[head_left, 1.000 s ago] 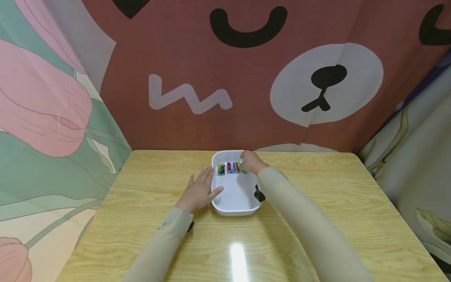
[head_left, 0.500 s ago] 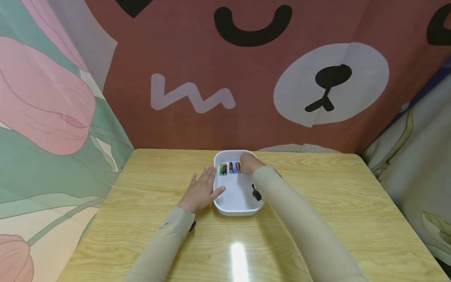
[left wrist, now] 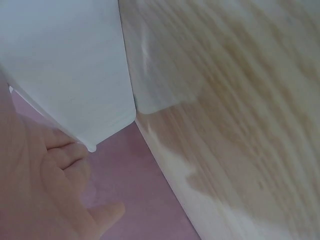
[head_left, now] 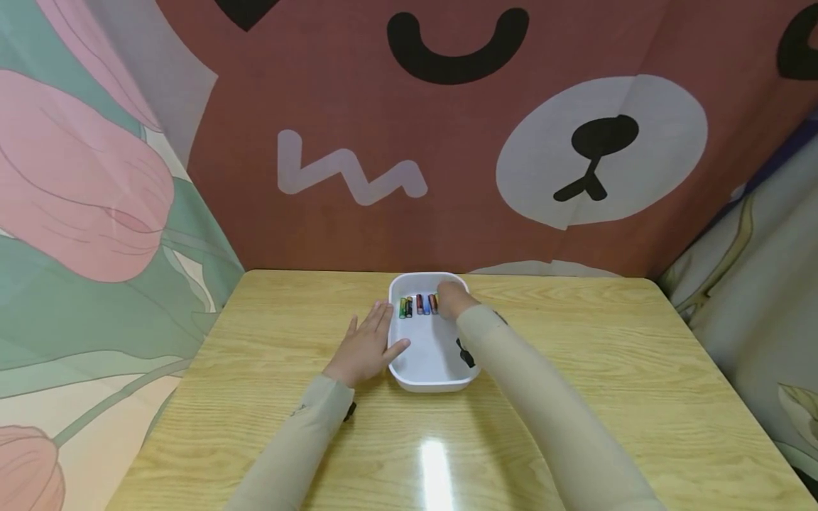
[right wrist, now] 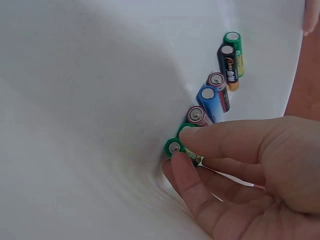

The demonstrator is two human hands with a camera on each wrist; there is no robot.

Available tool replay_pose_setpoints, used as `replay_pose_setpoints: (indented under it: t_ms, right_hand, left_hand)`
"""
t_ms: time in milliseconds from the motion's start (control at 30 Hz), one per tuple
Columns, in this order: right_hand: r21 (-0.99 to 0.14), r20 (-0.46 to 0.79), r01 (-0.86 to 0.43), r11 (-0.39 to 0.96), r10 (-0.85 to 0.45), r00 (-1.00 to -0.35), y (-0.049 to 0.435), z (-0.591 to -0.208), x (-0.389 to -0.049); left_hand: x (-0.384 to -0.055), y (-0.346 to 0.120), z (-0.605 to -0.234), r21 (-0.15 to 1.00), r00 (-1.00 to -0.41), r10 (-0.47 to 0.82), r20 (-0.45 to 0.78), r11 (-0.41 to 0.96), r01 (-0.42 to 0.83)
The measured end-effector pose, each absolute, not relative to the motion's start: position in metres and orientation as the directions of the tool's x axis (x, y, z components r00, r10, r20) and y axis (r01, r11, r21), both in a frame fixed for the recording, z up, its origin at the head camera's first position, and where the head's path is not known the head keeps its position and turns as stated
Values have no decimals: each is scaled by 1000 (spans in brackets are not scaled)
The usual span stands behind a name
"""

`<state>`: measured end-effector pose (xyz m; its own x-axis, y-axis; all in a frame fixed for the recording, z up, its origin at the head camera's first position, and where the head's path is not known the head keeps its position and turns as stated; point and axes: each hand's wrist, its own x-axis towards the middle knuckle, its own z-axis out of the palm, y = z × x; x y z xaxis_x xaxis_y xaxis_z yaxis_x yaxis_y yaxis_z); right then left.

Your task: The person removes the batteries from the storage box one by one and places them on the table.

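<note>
A row of AA-type batteries lies side by side in the far half of a white tray (head_left: 431,387). In the right wrist view they run from a green battery (right wrist: 233,37) and a black battery (right wrist: 229,62) past a blue battery (right wrist: 212,105) and red-banded ones to two green ones. My right hand (head_left: 452,298) is at the row's right end, thumb and fingers pinching the end green battery (right wrist: 174,147); the thumb partly covers its green neighbour. My left hand (head_left: 363,349) rests straight-fingered along the tray's left side, thumb over the rim.
The tray stands on a wood-grain table (head_left: 287,319) near its far edge. Behind hangs a brown bear-print cloth (head_left: 351,234), with flower-print cloth (head_left: 83,213) at the left. A dark strap piece (head_left: 466,353) sits by my right cuff.
My right hand has closed in over the green batteries at the row's right end and now hides them in the head view. My left hand stays on the tray's side.
</note>
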<state>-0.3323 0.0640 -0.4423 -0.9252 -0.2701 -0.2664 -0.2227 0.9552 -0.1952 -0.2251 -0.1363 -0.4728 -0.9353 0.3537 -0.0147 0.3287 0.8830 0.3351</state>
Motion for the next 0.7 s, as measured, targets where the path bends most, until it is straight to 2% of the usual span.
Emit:
replay_pose_setpoints:
  t_ms: [133,367,700]
  right_hand:
    - [-156,-243,-273,949,-305,-921,65,-446,-334]
    - [-230,-226,-243,942,-295,-928,65,-449,-332]
    - [-246,-197,-227,942,-277,-940,63,-450,-330]
  left_hand:
    - [-225,-135,-473,331,-935,354,-11,884,331]
    - [-224,-136,-472,344,-931,364,13,873,346]
    - [-224,-139,-471,335,-933,361,-3,879,339]
